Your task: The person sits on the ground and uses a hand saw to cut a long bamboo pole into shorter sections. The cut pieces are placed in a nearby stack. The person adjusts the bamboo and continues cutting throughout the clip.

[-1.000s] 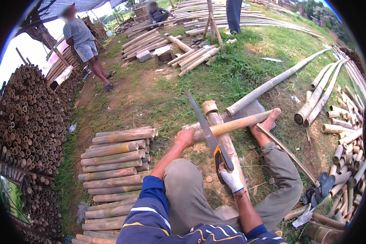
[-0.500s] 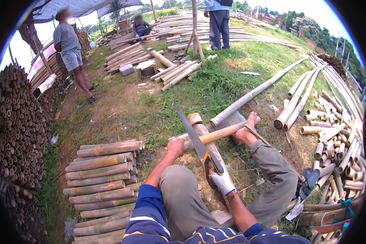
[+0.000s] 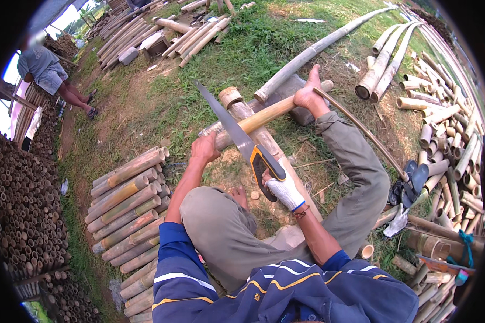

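My right hand (image 3: 284,189), in a white glove, is closed round the black and orange handle of a hand saw (image 3: 221,114). The saw's blade crosses a bamboo pole (image 3: 272,114), with its tip pointing away to the far left. Wrapped round the pole's near-left end is my bare left hand (image 3: 205,148). My bare right foot (image 3: 311,92) presses on the pole near its other end. Beneath, a thicker bamboo post (image 3: 269,145) lies crosswise and supports the pole. Whether the teeth touch the bamboo, I cannot tell.
Cut bamboo lengths (image 3: 129,202) are stacked at my left, beyond them a tall bamboo pile (image 3: 24,199). A long pole (image 3: 318,48) lies ahead. Loose bamboo pieces (image 3: 463,145) and sandals (image 3: 415,177) are at right. A person (image 3: 46,70) stands far left.
The view has tilted downward and turned, so the scene sits higher and the person in dark trousers is out of sight. Both hands keep their grips on the saw and pole.
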The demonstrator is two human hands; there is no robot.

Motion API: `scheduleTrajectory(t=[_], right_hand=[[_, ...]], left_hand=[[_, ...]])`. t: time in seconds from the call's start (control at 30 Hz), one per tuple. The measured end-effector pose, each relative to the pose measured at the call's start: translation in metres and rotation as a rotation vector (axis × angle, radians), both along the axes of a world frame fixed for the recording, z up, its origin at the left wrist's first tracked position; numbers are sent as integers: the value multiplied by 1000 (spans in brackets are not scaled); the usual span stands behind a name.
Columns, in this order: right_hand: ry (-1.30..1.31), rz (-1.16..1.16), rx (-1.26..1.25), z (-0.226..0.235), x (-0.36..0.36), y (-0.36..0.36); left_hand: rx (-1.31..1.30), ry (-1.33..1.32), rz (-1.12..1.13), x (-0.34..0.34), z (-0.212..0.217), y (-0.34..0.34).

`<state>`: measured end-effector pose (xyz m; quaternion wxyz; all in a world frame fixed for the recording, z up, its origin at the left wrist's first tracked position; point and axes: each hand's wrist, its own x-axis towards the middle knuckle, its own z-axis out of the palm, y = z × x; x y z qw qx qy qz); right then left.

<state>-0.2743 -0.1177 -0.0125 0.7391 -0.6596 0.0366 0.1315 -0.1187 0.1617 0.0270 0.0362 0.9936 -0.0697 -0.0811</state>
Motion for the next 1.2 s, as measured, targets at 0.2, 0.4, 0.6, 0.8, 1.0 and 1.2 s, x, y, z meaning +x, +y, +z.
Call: scheduleTrajectory(t=[0.2, 0.4, 0.6, 0.8, 1.0, 1.2], right_hand=[[-219, -71, -49, 10, -3, 7], [-355, -74, -146, 48, -3, 16], [-429, -40, -186, 82, -24, 15], [-473, -67, -122, 86, -39, 3], [-427, -87, -138, 71, -38, -2], [-387, -92, -118, 65, -44, -3]], left_hand=[[-26, 64, -4, -3, 18, -10], [-36, 84, 8, -2, 21, -7], [-42, 94, 4, 1, 20, -7], [-74, 130, -12, 3, 22, -6], [-95, 153, -7, 5, 20, -3], [-104, 159, 4, 5, 19, -4]])
